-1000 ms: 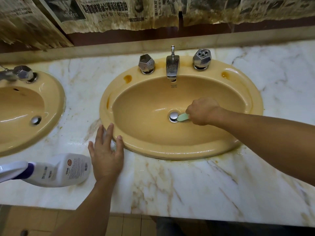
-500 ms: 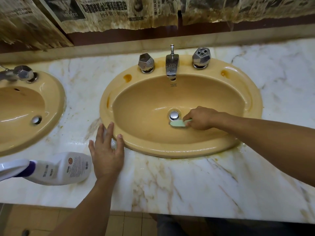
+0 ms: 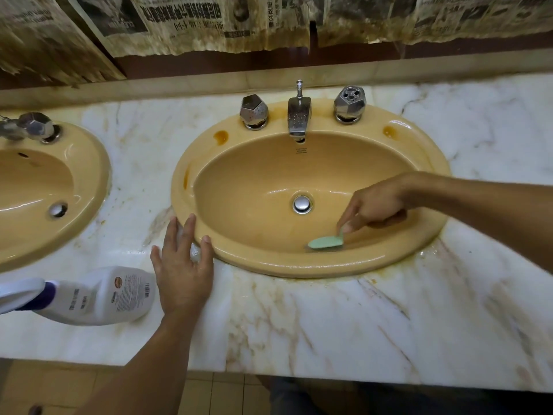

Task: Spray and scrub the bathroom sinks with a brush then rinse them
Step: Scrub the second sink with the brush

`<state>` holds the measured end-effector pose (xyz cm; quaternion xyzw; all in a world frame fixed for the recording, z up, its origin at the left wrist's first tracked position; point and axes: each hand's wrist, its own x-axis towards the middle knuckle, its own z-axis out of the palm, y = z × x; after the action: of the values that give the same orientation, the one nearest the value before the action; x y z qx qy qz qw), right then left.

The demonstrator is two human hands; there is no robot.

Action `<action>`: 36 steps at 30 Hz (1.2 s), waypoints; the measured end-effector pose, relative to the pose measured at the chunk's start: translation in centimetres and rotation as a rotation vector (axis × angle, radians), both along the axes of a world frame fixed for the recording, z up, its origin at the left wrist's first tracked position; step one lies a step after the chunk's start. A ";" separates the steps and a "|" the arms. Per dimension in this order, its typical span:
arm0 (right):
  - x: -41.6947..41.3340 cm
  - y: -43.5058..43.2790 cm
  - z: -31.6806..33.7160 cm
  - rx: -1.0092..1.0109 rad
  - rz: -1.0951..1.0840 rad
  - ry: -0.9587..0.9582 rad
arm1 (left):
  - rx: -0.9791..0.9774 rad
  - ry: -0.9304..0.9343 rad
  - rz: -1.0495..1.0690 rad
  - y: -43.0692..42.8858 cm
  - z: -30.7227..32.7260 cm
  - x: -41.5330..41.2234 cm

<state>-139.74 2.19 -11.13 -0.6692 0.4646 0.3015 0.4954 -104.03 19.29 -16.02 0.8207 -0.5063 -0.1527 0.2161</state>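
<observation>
A tan oval sink is set in a marble counter, with a chrome tap and a drain plug. My right hand reaches into the bowl and pinches the handle of a pale green brush, whose head lies against the bowl's front right wall. My left hand rests flat on the counter, fingers spread, its fingertips touching the sink's front left rim. A white spray bottle with a purple collar lies on its side just left of that hand.
A second tan sink sits at the left with its own chrome knob. Two faceted chrome knobs flank the tap. Stained newspaper hangs on the back wall. The marble counter ends at a front edge with floor tiles below.
My right hand has drawn the brush from the drain toward the bowl's front right wall. The left hand and the spray bottle have stayed in place.
</observation>
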 end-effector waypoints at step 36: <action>-3.8 -2.0 3.9 -0.078 -0.050 0.316 | 0.030 0.020 0.008 -0.1 -0.1 0.4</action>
<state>-143.53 0.15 -7.27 -0.6203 0.5647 0.3724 0.3971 -103.65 19.16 -16.12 0.8242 -0.4986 -0.1679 0.2094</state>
